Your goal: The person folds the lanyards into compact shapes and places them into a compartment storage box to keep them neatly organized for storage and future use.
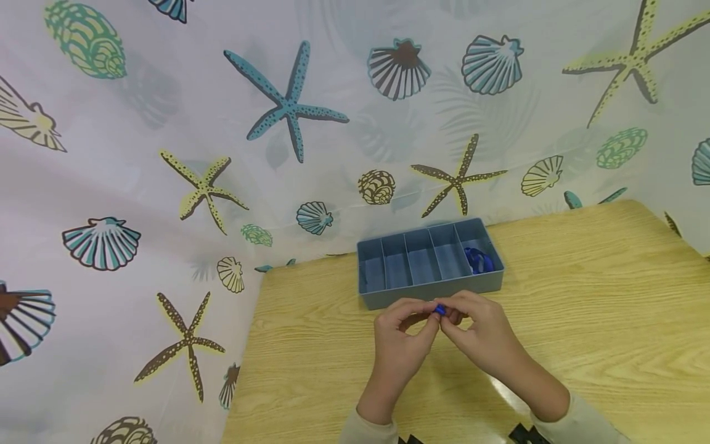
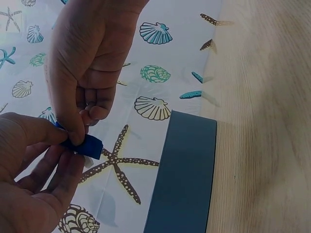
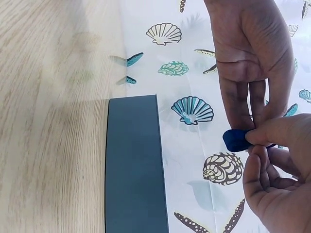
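Note:
Both hands meet over the table in front of the box. The left hand (image 1: pixel 400 345) and the right hand (image 1: pixel 487 333) pinch a small dark blue ribbon-like strip (image 1: pixel 440 309) between thumbs and fingertips. In the left wrist view, one flat end of the blue strip (image 2: pixel 90 146) sticks out past the fingers, with a small pale bit beneath it. A rounded, folded end of the strip (image 3: pixel 235 140) shows in the right wrist view. The fingertips hide its middle. Just beyond the hands stands a blue-grey divided box (image 1: pixel 432 292).
Several blue loops (image 1: pixel 479 261) lie in the box's rightmost compartment. The box stands on a wood-grain table (image 1: pixel 599 296), near its back edge. Behind and to the left hangs a white curtain (image 1: pixel 355 148) printed with shells and starfish.

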`<state>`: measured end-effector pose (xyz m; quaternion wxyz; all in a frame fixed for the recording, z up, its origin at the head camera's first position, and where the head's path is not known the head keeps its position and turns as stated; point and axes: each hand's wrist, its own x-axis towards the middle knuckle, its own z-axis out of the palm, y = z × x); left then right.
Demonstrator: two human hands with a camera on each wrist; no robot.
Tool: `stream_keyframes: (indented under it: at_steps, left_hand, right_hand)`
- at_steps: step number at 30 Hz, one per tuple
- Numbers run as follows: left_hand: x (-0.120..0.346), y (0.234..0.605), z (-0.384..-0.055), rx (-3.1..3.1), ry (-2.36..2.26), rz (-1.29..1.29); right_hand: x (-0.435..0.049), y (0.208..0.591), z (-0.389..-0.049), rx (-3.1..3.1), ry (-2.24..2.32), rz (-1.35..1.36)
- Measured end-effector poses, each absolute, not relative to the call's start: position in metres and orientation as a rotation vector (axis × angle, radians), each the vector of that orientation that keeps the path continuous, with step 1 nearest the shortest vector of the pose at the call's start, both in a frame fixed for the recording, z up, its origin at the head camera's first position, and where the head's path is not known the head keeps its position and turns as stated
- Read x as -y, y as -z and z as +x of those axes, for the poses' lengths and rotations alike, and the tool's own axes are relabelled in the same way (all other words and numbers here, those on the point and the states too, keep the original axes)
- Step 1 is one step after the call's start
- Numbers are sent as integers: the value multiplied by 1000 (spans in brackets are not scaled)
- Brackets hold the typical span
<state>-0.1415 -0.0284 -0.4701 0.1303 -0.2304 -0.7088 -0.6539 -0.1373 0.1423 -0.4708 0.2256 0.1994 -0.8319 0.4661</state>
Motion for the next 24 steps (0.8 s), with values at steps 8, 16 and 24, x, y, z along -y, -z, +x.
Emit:
stream_keyframes:
  at_steps: [8, 16, 24]
  left_hand:
    - [30, 470, -143, 2104, 1917, -712]
    - [35, 467, -145, 2248, 1846, -760]
    - [36, 465, -145, 2275, 1814, -765]
  right_hand:
    - [-144, 467, -137, 2321, -1282, 551]
    - [-145, 463, -134, 2415, -1292, 546]
    - [-147, 465, -133, 2488, -1365, 473]
